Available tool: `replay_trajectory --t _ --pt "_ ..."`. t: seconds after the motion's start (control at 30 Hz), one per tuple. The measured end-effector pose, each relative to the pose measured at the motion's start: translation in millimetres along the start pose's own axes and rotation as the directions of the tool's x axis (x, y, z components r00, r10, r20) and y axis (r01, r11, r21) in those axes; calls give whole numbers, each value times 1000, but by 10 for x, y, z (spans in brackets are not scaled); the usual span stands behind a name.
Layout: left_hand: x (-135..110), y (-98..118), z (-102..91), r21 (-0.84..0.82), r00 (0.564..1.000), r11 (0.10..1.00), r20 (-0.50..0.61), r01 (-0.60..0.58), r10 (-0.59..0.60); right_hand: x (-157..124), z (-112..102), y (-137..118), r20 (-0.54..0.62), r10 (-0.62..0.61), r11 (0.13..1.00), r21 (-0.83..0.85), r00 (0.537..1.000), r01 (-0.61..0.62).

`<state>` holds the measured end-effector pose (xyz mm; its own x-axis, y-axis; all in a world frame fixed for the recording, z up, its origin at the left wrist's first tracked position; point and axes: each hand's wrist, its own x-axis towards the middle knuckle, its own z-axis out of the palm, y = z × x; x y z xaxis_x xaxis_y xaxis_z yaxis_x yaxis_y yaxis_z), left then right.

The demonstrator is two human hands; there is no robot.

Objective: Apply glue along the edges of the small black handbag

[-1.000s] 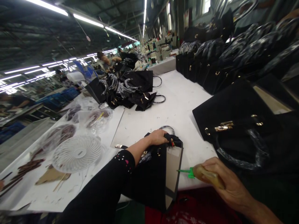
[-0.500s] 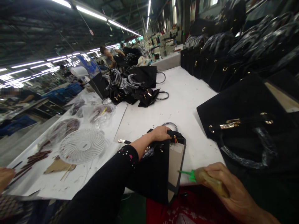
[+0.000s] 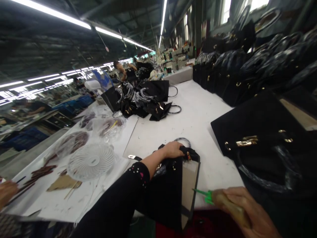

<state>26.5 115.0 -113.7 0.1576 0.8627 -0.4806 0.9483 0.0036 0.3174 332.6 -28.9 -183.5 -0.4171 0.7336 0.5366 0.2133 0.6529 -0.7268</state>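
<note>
My left hand (image 3: pixel 174 149) is closed over the top edge of a black handbag (image 3: pixel 162 195) at the front of the table. The bag lies tilted, with its beige side panel (image 3: pixel 190 181) facing right and a looped handle (image 3: pixel 183 142) beyond my fingers. My right hand (image 3: pixel 247 208) grips a tool with a yellowish-brown handle (image 3: pixel 231 206) and a narrow green tip (image 3: pixel 204 194). That tip points left, close to the bag's beige panel; whether it touches I cannot tell. A strap with a metal end (image 3: pixel 132 157) sticks out on the bag's left.
A white fan (image 3: pixel 91 162), brown strips (image 3: pixel 41 173) and a cardboard scrap (image 3: pixel 63 183) lie on the left. Black bags (image 3: pixel 138 102) are piled at the back; a larger bag (image 3: pixel 260 132) and rows of bags stand right. Another person's hand (image 3: pixel 8 191) is at the left edge.
The whole view has shifted, so things sit lower in the picture. My left hand keeps its hold on the handbag, and my right hand keeps the green-tipped tool beside the panel.
</note>
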Motion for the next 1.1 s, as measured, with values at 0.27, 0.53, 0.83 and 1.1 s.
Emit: replay_trajectory --t 0.27,0.53,0.83,1.1 --pt "53 -12 11 5 1000 1000 17 0 0 16 -92 -35 6 -37 999 -31 999 37" --pt "47 -7 1 -4 1000 1000 18 -8 8 31 -101 -168 94 -80 995 60 992 74" --pt "54 4 6 27 1000 999 3 -16 16 66 -94 -272 15 -52 999 -5 999 52" --pt "42 14 5 45 1000 999 -9 -17 17 -24 -105 -181 44 -57 996 -59 997 60"
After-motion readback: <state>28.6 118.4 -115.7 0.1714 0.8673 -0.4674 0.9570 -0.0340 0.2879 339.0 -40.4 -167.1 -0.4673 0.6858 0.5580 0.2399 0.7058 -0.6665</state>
